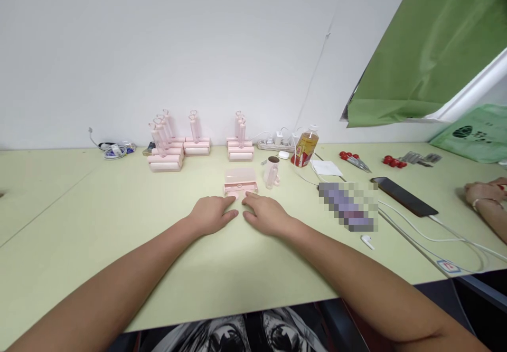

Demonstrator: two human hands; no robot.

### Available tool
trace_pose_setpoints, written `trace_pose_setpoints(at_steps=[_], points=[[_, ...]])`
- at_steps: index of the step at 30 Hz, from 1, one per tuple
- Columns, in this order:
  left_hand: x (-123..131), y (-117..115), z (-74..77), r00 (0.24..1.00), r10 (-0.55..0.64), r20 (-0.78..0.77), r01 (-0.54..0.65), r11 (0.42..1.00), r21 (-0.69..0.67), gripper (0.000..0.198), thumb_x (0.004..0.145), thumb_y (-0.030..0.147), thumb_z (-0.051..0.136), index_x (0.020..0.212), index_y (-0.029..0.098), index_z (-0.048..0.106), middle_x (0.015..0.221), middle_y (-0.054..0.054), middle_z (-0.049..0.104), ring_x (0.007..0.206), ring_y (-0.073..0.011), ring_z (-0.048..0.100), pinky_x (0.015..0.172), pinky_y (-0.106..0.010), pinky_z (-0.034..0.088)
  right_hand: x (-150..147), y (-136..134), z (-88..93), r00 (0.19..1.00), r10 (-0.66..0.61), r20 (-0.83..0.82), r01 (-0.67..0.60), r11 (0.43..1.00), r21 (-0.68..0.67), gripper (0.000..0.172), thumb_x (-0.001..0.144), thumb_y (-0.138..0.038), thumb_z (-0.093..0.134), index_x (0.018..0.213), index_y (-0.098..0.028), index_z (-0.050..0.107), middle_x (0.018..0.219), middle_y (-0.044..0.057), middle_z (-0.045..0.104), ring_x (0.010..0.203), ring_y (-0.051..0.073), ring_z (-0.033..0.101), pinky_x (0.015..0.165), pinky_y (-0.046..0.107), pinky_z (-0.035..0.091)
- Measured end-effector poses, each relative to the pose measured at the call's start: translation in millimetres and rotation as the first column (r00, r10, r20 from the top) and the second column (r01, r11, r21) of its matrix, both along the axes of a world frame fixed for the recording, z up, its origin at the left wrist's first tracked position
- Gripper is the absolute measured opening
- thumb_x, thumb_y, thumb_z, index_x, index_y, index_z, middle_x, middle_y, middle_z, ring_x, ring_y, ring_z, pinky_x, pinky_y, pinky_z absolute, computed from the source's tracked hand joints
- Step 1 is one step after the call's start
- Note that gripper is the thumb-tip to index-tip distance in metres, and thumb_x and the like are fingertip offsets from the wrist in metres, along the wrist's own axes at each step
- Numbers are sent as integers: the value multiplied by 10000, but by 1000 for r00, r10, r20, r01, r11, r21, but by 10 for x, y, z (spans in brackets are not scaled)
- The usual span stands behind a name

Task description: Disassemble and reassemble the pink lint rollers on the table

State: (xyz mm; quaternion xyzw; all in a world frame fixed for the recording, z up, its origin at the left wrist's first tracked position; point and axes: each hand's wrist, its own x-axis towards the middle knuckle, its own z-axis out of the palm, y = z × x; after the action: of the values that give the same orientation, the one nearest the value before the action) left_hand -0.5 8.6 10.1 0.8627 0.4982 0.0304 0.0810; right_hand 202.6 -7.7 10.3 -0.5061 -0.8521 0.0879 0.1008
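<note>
A small pink case point(240, 188) with its translucent lid raised lies on the table in front of both hands. My left hand point(212, 215) rests palm down just on the near side of it, its fingers stretched toward a small pale pink piece at the case's front edge. Opposite it, my right hand point(267, 215) lies palm down too, index fingertip close to the case's front right. Neither hand has anything visible in its grasp, though the fingertips partly cover the pink piece. A pale cup point(269, 168) with a small clear bottle point(272, 177) stands right of the case.
Along the wall are pink cases point(165, 163) with upright pink bottles point(195, 127), a power strip point(277, 145) and a drink bottle point(306, 147). To the right lie a black phone point(404, 197), cables, an earbud point(367, 242) and red-handled tools point(354, 160). Another person's hand point(485, 191) is at far right.
</note>
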Motion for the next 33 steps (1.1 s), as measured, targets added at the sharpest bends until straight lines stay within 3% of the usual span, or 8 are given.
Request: trace_pose_setpoints(at_steps=[8, 12, 17, 29, 33], points=[[-13, 5, -21, 1000, -1, -2, 1, 1000, 16, 571, 919, 565, 325, 1389, 268, 456, 1030, -70, 711, 904, -267, 653, 686, -335, 437, -12, -21, 35, 1000, -21, 3, 21, 999, -38, 368, 879, -313, 465, 1186, -160, 598, 1438, 149, 454, 1183, 284, 555, 913, 376, 424], [-15, 5, -21, 1000, 8, -2, -8, 1000, 13, 600, 920, 572, 321, 1420, 256, 419, 1016, -77, 712, 895, -266, 656, 695, -333, 438, -19, -58, 19, 999, -52, 4, 52, 999, -12, 382, 883, -323, 455, 1199, -158, 592, 1371, 143, 519, 1160, 279, 568, 903, 374, 432], [-17, 7, -12, 999, -37, -13, 38, 999, 30, 510, 926, 552, 313, 1316, 291, 514, 959, -54, 711, 856, -254, 648, 656, -314, 417, -40, -80, 38, 998, -51, 45, 53, 998, -28, 387, 882, -323, 446, 1202, -163, 592, 1307, 134, 578, 1074, 286, 619, 828, 375, 468], [10, -21, 31, 994, -62, -88, 65, 997, 33, 538, 928, 580, 261, 1302, 280, 504, 889, -70, 688, 795, -264, 642, 574, -305, 373, -81, -103, 20, 994, -54, 97, 62, 995, -82, 439, 923, -413, 408, 1238, -151, 566, 1479, 187, 407, 1171, 328, 579, 893, 422, 455], [24, -34, 28, 991, -58, -120, 62, 998, 28, 555, 932, 576, 246, 1335, 276, 483, 921, -79, 685, 833, -274, 646, 612, -322, 402, -107, -112, 15, 992, -55, 111, 63, 996, -69, 431, 936, -429, 383, 1204, -143, 564, 1355, 188, 539, 1075, 307, 621, 815, 384, 465]])
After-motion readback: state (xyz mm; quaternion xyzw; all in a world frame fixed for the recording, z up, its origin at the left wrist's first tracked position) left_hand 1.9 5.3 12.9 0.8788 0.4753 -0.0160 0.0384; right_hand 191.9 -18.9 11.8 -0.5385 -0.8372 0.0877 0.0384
